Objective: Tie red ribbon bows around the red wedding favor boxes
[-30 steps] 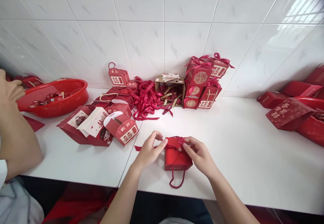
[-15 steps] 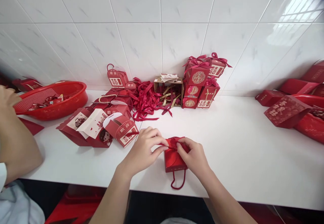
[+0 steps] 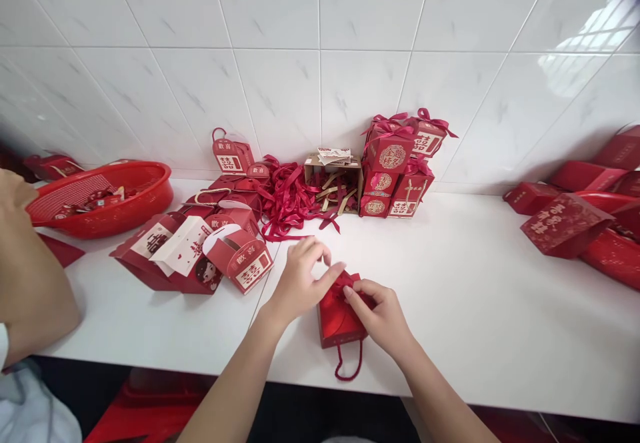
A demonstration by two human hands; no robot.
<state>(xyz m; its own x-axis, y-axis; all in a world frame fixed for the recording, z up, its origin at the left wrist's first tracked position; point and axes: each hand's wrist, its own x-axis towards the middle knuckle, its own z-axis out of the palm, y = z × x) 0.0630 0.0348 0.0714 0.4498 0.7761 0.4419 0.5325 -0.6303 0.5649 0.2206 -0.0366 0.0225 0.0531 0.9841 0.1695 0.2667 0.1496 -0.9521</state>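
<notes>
A small red gift box (image 3: 336, 319) with a red cord loop hanging off its near side stands near the front edge of the white table (image 3: 475, 296). My left hand (image 3: 301, 281) pinches the red ribbon at the box's top from the left. My right hand (image 3: 381, 314) pinches the same ribbon from the right, fingers pressed on the box's top. Both hands touch the box.
Behind lie a heap of red ribbons (image 3: 287, 196), a small cardboard box (image 3: 334, 179), stacked tied red boxes (image 3: 400, 169) and loose red boxes (image 3: 200, 243). A red basket (image 3: 100, 196) stands far left, more red boxes (image 3: 565, 223) far right. Another person's arm (image 3: 30, 276) is at left.
The box has turned and tilted slightly toward the left. My left hand has lifted and shifted up over the box's top; my right hand stays on the ribbon.
</notes>
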